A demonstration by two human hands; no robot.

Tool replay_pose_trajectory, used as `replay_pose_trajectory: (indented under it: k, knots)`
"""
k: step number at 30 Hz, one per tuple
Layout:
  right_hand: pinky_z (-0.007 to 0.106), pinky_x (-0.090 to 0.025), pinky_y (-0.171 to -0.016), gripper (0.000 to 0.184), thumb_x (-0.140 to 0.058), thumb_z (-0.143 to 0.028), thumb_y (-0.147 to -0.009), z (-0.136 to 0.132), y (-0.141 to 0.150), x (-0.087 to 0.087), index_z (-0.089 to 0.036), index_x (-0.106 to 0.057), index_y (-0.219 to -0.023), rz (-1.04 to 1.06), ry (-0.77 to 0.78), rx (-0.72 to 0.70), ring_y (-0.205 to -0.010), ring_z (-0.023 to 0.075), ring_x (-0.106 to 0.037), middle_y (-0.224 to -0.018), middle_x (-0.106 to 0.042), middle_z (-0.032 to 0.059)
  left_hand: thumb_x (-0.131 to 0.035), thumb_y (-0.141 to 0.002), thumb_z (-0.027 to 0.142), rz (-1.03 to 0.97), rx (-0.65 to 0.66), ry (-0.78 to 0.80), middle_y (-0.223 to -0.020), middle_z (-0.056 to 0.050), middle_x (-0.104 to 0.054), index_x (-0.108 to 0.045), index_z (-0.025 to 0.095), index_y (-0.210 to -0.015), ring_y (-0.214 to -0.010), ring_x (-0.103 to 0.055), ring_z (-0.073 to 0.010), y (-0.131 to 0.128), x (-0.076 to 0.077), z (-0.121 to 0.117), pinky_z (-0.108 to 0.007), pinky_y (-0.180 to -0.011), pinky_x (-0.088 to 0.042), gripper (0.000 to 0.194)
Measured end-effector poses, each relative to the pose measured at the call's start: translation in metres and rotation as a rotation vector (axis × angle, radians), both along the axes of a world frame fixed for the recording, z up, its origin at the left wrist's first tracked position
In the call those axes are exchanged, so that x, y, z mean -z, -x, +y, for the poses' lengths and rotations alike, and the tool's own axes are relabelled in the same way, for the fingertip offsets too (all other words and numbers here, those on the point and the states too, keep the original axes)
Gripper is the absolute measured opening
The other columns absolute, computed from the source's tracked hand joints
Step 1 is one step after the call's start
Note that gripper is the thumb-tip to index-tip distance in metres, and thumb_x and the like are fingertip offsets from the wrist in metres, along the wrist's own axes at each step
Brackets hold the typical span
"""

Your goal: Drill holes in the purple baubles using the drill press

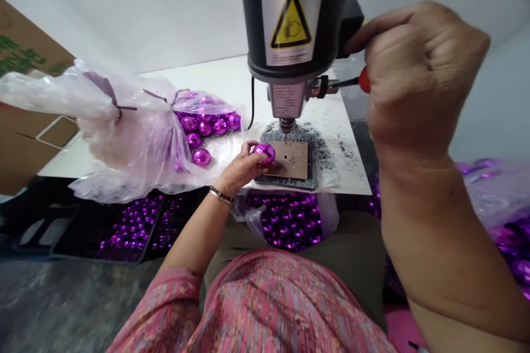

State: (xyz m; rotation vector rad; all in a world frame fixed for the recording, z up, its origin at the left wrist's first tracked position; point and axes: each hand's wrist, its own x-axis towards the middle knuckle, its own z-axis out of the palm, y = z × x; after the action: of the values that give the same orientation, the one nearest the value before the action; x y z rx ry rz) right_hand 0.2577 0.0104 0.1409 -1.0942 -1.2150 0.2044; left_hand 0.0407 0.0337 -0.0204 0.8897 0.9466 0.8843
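Note:
My left hand pinches a shiny purple faceted ball at the left edge of a brown board with a small hole. Above the board stands a bench drill press, its bit raised off the wood. My right hand is curled at the red-knobbed lever on the machine's right side. Its index finger reaches to the black motor housing; the other fingertips are hidden behind the hand. A loose purple ball lies left of my left hand.
A clear plastic bag of purple balls lies on the white table. Dark shavings surround the drill base. Below the table edge are a black crate and an open bag of balls. A cardboard box stands left.

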Motion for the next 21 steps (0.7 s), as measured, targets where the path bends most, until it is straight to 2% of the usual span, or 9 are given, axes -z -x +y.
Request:
replay_pose_trajectory:
  k: [3, 6, 8, 13, 17, 21]
  knots:
    - [0.021, -0.023, -0.052, 0.027, -0.05, -0.001, -0.086, 0.0, -0.002, 0.002, -0.01, -0.072, -0.074, -0.021, -0.041, -0.033, -0.048, -0.0003, -0.036, -0.05, -0.044, -0.004, -0.084, -0.07, 0.03, 0.194, 0.0, -0.056, -0.102, 0.0, -0.071, -0.05, 0.027, -0.12, -0.086, -0.072, -0.0174, -0.007, -0.006, 0.007, -0.028, -0.072, -0.054, 0.061]
    - [0.019, -0.024, -0.053, 0.026, -0.049, -0.008, -0.088, 0.0, -0.004, 0.005, -0.009, -0.073, -0.078, -0.04, -0.061, -0.053, -0.048, -0.001, -0.036, -0.051, -0.044, -0.0047, -0.081, -0.075, 0.04, 0.394, 0.001, -0.244, -0.109, -0.005, -0.073, -0.065, 0.02, -0.117, -0.1, -0.068, -0.0207, -0.013, -0.007, 0.015, -0.034, -0.092, -0.054, 0.049]
    - [0.018, -0.026, -0.057, 0.028, -0.047, -0.011, -0.088, 0.0, -0.006, 0.006, -0.008, -0.074, -0.079, -0.052, -0.069, -0.057, -0.053, -0.0015, -0.039, -0.053, -0.047, -0.0041, -0.08, -0.077, 0.044, 0.46, 0.013, -0.333, -0.108, -0.006, -0.074, -0.071, 0.018, -0.114, -0.107, -0.066, -0.0229, -0.017, -0.003, 0.019, -0.036, -0.101, -0.051, 0.046]
    - [0.018, -0.03, -0.066, 0.033, -0.044, -0.018, -0.089, 0.0, -0.008, 0.008, -0.008, -0.075, -0.083, -0.089, -0.058, -0.063, -0.062, -0.0021, -0.041, -0.065, -0.054, -0.0028, -0.08, -0.076, 0.044, 0.563, 0.031, -0.334, -0.111, -0.007, -0.074, -0.071, 0.018, -0.121, -0.106, -0.066, -0.024, -0.024, 0.006, 0.026, -0.038, -0.105, -0.05, 0.052]
    - [0.019, -0.031, -0.069, 0.035, -0.042, -0.019, -0.09, -0.002, -0.009, 0.007, -0.007, -0.074, -0.084, -0.098, -0.026, -0.07, -0.063, -0.0024, -0.039, -0.064, -0.051, -0.0029, -0.082, -0.074, 0.045, 0.679, 0.034, -0.353, -0.112, -0.006, -0.074, -0.071, 0.019, -0.124, -0.11, -0.065, -0.0254, -0.03, 0.004, 0.028, -0.039, -0.109, -0.047, 0.057]
    - [0.018, -0.031, -0.07, 0.034, -0.04, -0.013, -0.089, -0.004, -0.007, 0.005, -0.007, -0.074, -0.084, -0.092, 0.01, -0.064, -0.062, -0.0026, -0.038, -0.065, -0.051, -0.0034, -0.085, -0.071, 0.042, 0.741, 0.03, -0.378, -0.111, -0.006, -0.074, -0.07, 0.02, -0.124, -0.109, -0.065, -0.0262, -0.035, 0.0, 0.027, -0.041, -0.109, -0.047, 0.059]
